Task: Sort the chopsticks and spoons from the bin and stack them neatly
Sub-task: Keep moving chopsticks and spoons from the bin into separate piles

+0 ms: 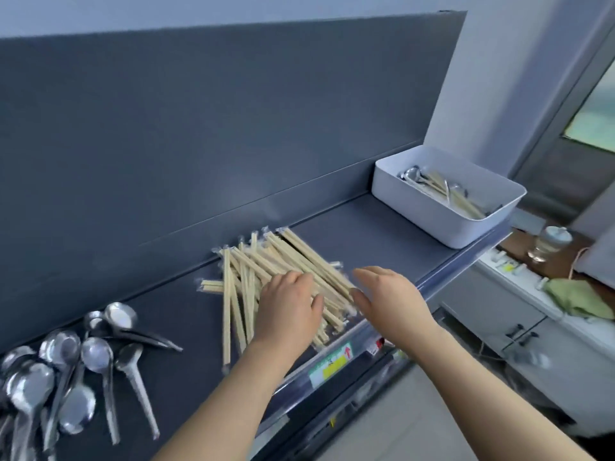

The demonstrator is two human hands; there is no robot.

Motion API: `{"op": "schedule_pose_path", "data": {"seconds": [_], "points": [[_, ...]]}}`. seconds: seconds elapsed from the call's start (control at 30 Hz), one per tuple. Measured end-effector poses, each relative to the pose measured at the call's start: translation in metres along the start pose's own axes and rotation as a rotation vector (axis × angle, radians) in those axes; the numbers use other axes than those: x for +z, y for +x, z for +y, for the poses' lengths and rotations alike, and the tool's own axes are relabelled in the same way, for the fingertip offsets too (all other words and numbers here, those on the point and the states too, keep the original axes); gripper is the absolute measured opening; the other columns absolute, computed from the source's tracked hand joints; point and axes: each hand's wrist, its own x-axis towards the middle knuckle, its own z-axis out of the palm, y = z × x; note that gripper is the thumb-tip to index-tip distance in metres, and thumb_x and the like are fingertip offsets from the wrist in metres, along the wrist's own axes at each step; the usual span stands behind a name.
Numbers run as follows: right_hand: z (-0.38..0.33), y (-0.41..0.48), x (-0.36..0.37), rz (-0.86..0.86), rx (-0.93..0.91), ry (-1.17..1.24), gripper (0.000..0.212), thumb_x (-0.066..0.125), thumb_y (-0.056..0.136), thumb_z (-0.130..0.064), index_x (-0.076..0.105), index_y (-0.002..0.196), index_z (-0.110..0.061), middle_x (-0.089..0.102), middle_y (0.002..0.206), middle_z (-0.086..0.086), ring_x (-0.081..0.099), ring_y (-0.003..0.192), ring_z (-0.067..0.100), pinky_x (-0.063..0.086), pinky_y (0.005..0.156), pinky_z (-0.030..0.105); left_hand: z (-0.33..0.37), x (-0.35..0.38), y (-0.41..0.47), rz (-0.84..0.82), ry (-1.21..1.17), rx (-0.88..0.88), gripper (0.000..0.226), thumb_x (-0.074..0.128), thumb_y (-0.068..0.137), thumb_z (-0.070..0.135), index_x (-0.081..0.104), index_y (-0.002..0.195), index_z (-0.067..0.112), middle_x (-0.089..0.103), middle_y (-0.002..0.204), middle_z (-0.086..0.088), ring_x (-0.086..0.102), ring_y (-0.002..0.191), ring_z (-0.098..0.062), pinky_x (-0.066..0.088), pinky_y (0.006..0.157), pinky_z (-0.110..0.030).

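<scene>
A loose pile of wrapped wooden chopsticks (266, 261) lies in the middle of the dark shelf (349, 227). My left hand (289, 307) rests flat on the near part of the pile, fingers spread. My right hand (389, 297) stands on edge against the pile's right side, fingers straight. Several metal spoons (76, 371) lie in a heap at the shelf's near left. A white bin (446, 197) at the far right of the shelf holds a few spoons and chopsticks.
A dark back panel (199, 128) rises behind the shelf. The shelf's front edge (332, 361) carries a clear label strip. Below right stand a white counter with a green cloth (579, 297) and a glass jar (549, 242), beside a door.
</scene>
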Motion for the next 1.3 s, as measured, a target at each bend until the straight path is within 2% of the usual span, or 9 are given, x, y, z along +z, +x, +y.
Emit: {"op": "schedule_pose_path", "data": {"seconds": [0.1,0.23,0.33,0.57,0.87,1.0,1.1,1.2,1.3], "points": [[0.066,0.002,-0.022,-0.011,0.046,-0.029,0.021,0.048,0.094,-0.029,0.053,0.088,-0.010,0.059,0.090,0.004,0.057,0.088,0.030,0.035,0.065,0.035,0.059,0.027,0.034,-0.008,-0.016,0.030,0.036,0.046,0.096,0.037,0.056,0.126,0.018,0.060,0.124,0.001,0.051,0.116,-0.023,0.037,0.099,-0.033],[0.144,0.010,-0.051,0.029,0.094,-0.027,0.033,0.048,0.096,-0.033,0.060,0.118,-0.012,0.063,0.119,0.003,0.058,0.109,0.025,0.048,0.088,0.039,0.129,0.055,0.080,0.005,-0.080,0.047,0.039,0.046,0.097,0.036,0.054,0.130,0.017,0.058,0.127,0.000,0.050,0.117,-0.023,0.038,0.098,-0.034],[0.193,0.024,-0.072,0.045,0.143,0.004,0.036,0.047,0.097,-0.033,0.058,0.127,-0.017,0.060,0.127,-0.001,0.057,0.113,0.023,0.049,0.090,0.037,0.167,0.071,0.114,0.010,-0.189,0.044,0.042,0.047,0.098,0.034,0.051,0.135,0.015,0.056,0.131,-0.001,0.047,0.121,-0.021,0.039,0.100,-0.032],[0.286,0.085,-0.102,0.097,0.209,0.032,0.035,0.050,0.096,-0.035,0.061,0.125,-0.018,0.063,0.124,0.002,0.059,0.111,0.024,0.049,0.087,0.036,0.217,0.098,0.209,0.000,-0.313,0.015,0.041,0.051,0.096,0.031,0.054,0.132,0.012,0.056,0.127,-0.005,0.050,0.118,-0.022,0.043,0.095,-0.032],[0.374,0.197,-0.097,-0.056,0.238,0.098,0.036,0.054,0.094,-0.026,0.060,0.128,-0.017,0.066,0.120,0.006,0.060,0.111,0.025,0.049,0.092,0.040,0.240,0.131,0.336,-0.083,-0.282,-0.063,0.029,0.053,0.095,0.023,0.057,0.120,0.008,0.057,0.120,-0.008,0.053,0.109,-0.021,0.043,0.089,-0.029],[0.402,0.238,-0.074,-0.182,0.215,0.140,0.031,0.056,0.090,-0.028,0.064,0.118,-0.019,0.067,0.104,0.004,0.061,0.095,0.025,0.049,0.080,0.032,0.234,0.145,0.369,-0.171,-0.261,-0.165,0.029,0.059,0.093,0.021,0.057,0.119,0.007,0.056,0.121,-0.009,0.056,0.107,-0.022,0.042,0.084,-0.027],[0.409,0.264,-0.062,-0.257,0.186,0.164,0.013,0.057,0.086,-0.024,0.058,0.084,-0.011,0.051,0.072,0.002,0.048,0.073,0.025,0.037,0.063,0.030,0.229,0.153,0.385,-0.193,-0.259,-0.244,0.032,0.062,0.091,0.025,0.057,0.118,0.008,0.058,0.120,-0.009,0.057,0.104,-0.023,0.045,0.082,-0.030],[0.414,0.289,-0.048,-0.346,0.156,0.151,0.028,0.061,0.085,-0.027,0.043,0.066,-0.017,0.050,0.069,0.003,0.047,0.071,0.025,0.035,0.062,0.030,0.228,0.161,0.396,-0.217,-0.255,-0.325,0.043,0.063,0.091,0.027,0.053,0.127,0.008,0.057,0.127,-0.009,0.056,0.111,-0.023,0.043,0.086,-0.028],[0.415,0.305,-0.032,-0.443,0.116,0.133,0.029,0.067,0.081,-0.032,0.044,0.069,-0.018,0.053,0.070,-0.001,0.054,0.073,0.023,0.036,0.057,0.028,0.229,0.169,0.398,-0.262,-0.239,-0.409,0.049,0.064,0.090,0.028,0.049,0.133,0.012,0.057,0.124,-0.009,0.058,0.107,-0.023,0.048,0.087,-0.033]]}}
